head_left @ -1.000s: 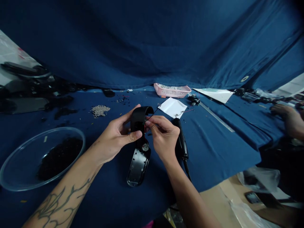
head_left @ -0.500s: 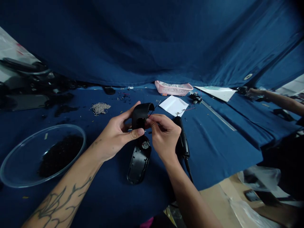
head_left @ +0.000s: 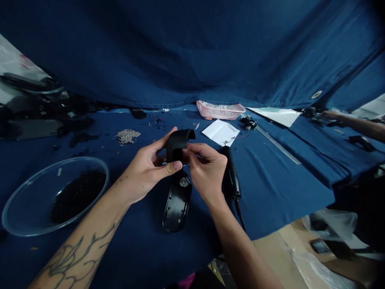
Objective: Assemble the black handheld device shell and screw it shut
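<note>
A: How are you positioning your fingers?
B: Your left hand (head_left: 148, 168) is clamping the curved black housing (head_left: 177, 141), its thumb pressing the near face. On your right hand (head_left: 207, 166), thumb and forefinger are closing together at the housing's right edge; your knuckles are hiding whether they are pinching anything.
A: Where is the housing sitting?
B: You are holding it above the blue cloth (head_left: 270, 192), in front of you. A long black shell (head_left: 177, 210) is showing directly below, a round metal part (head_left: 184, 182) sitting at its upper end.
A: What is lying farther out?
B: A black corded tool (head_left: 231, 174) is lying just right of your right hand. Beyond it, a white sheet (head_left: 221, 131) and a pink basket (head_left: 221, 113) are lying. A clear bowl (head_left: 33, 200) containing dark pieces (head_left: 80, 196) is standing to your left.
</note>
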Demonstrator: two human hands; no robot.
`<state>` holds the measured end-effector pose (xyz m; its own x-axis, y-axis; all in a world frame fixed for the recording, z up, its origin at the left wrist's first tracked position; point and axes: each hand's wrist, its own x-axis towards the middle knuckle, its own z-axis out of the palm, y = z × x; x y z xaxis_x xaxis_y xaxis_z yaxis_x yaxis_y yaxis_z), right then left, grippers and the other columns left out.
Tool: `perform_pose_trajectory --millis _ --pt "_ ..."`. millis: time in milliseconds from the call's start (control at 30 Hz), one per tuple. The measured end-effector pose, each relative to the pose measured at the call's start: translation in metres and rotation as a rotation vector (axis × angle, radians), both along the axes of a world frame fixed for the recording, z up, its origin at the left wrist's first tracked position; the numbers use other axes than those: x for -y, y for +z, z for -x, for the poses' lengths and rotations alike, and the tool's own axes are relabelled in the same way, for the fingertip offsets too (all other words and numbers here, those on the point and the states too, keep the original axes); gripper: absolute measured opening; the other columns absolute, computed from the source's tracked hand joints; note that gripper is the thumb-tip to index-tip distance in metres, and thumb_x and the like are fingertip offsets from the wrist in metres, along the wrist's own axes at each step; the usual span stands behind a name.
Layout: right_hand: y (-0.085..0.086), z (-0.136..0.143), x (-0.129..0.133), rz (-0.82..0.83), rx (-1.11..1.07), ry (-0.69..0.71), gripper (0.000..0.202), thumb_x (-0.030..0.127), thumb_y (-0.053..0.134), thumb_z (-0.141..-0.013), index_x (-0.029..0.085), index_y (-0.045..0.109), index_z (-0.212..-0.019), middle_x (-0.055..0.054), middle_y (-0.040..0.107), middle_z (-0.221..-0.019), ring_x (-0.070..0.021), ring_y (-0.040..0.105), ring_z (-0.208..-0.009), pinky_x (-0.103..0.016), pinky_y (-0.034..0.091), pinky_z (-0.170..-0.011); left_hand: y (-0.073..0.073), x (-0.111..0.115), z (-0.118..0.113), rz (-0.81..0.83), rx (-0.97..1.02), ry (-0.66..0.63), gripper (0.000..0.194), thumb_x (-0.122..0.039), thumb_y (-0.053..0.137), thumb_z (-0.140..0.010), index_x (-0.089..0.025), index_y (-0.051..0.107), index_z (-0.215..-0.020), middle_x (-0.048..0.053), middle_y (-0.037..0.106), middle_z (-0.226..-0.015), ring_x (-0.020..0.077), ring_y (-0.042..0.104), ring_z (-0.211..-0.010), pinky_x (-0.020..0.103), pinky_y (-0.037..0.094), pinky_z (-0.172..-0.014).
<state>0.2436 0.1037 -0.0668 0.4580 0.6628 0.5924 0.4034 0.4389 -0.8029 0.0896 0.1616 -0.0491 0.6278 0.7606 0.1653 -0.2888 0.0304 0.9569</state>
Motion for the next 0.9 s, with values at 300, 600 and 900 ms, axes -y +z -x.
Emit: perform_pose_trajectory --millis 300,600,900 --pt "0.000 -0.002 0.001 -0.017 0.008 0.017 0.014 0.013 0.068 -0.093 0.021 0.079 -0.089 -0.003 0.076 -0.095 -0.0207 0.074 -0.083 -0.030 0.064 -0.063 0.000 0.002 0.002 0.015 -0.007 -0.008 0.093 -0.015 0.091 -0.074 -0.033 0.051 -0.156 0.003 0.068 -0.145 0.0288 0.061 -0.136 0.030 0.053 -0.108" --pt "0.006 -0.004 -0.003 0.098 0.035 0.005 0.007 0.017 0.073 -0.089 0.021 0.078 -0.087 -0.002 0.076 -0.086 -0.0184 0.072 -0.076 -0.029 0.061 -0.067 0.001 -0.003 0.004 -0.006 -0.053 -0.020 0.087 -0.018 0.088 -0.079 -0.033 0.050 -0.156 0.003 0.062 -0.152 0.0291 0.058 -0.139 0.036 0.049 -0.114" --pt "0.004 -0.010 -0.018 0.423 -0.104 0.233 0.042 0.048 0.085 -0.076 0.020 0.054 -0.080 0.000 0.066 -0.068 -0.0185 0.068 -0.058 -0.030 0.062 -0.053 -0.004 -0.001 -0.012 0.230 -0.022 0.153 0.045 -0.019 0.082 -0.080 -0.018 0.064 -0.122 0.009 0.074 -0.113 0.0254 0.073 -0.100 0.039 0.060 -0.091"
